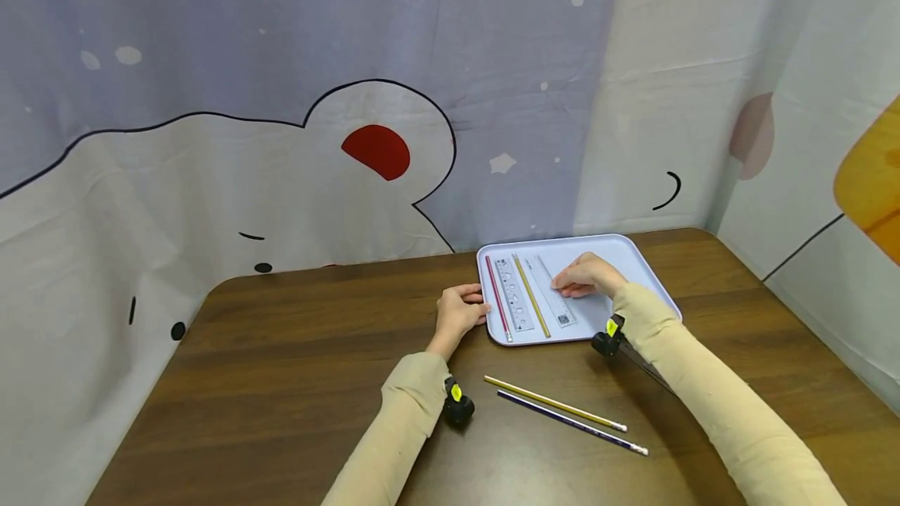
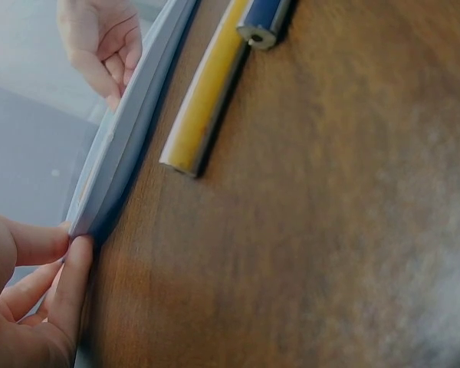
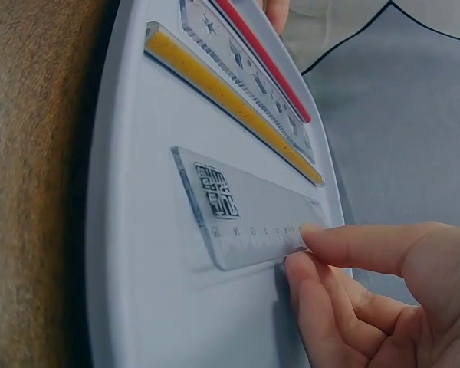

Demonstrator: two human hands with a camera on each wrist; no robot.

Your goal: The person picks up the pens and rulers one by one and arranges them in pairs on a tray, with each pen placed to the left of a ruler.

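My left hand [image 1: 458,314] pinches the rim of the white tray [image 1: 647,276] at its left side, thumb and fingers on the edge in the left wrist view. Over the tray, my right hand [image 1: 589,276] pinches the long edge of a clear ruler [image 3: 249,211] printed with numbers and a square code; the ruler looks slightly tilted in the right wrist view. To its left in the tray lie a yellow pencil [image 1: 532,295], a clear stencil ruler [image 1: 515,295] with cut-out shapes and a red pencil [image 1: 499,299], roughly side by side.
On the wooden table [image 1: 302,350], in front of the tray, lie another yellow pencil [image 1: 555,403] and a dark blue pencil [image 1: 573,422], slanted and close together. A printed curtain [image 1: 211,194] hangs behind the table and along the right.
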